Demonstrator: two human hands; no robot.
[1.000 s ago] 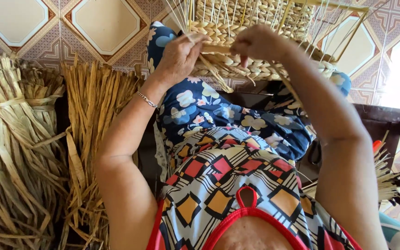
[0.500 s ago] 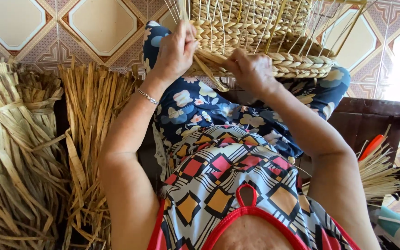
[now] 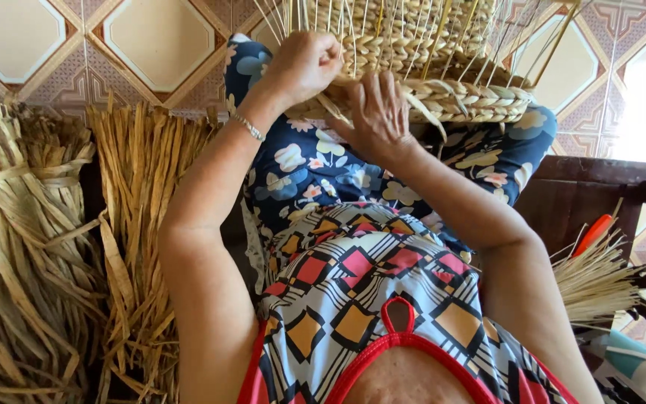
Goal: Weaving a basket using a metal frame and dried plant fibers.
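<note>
Basket [image 3: 428,67], half woven, rests on the lap against both hands. Left hand [image 3: 304,63] is clenched on a straw strand at the basket wall. Right hand [image 3: 375,112] presses flat below the braided rim [image 3: 472,97]; its grasp cannot be determined. Dried straw bundles [image 3: 31,247] lie left, thin sticks [image 3: 596,280] right.

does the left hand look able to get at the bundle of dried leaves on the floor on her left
Probably yes. The left hand is clenched at the woven basket on her lap, but the dried leaf bundle lies right beside her left arm with nothing between; she would have to let go of the weaving first.
</note>
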